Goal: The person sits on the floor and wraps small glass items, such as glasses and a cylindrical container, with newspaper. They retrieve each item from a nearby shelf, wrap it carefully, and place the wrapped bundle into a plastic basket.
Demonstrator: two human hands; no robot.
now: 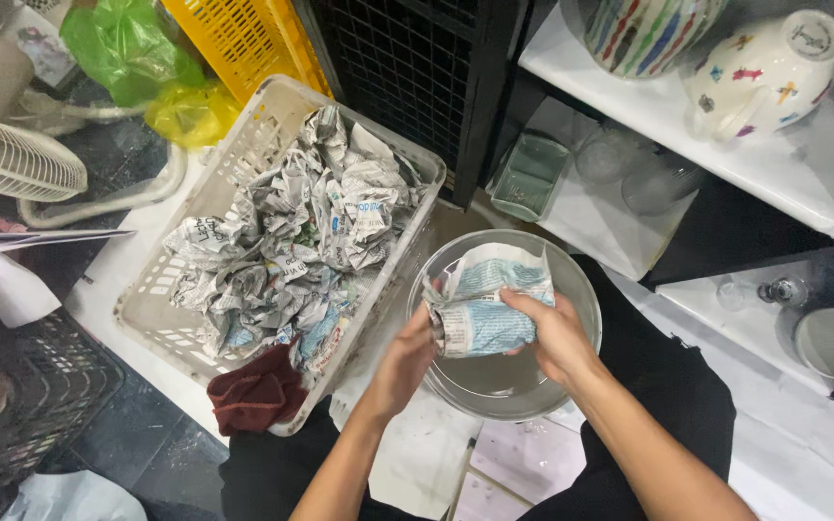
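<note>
Right hand: the right hand (554, 333) lay curled over a crumpled wad of newspaper (485, 307), fingers closed on its creased, blue-printed sheet.
Left hand: the left hand (407, 359) gripped the clear glass bowl (571, 280) at its near rim, fingers wrapped around the edge beside the wad.
Bowl: round, smooth, transparent, held over the lap; the wad sat inside it.
Basket: a white slotted plastic basket (243, 154) stood just left, heaped with crumpled newspaper (291, 241); a dark red cloth (255, 396) hung over its near corner.
Room: shelves with a painted teapot (764, 72) stood close on the right.
</note>
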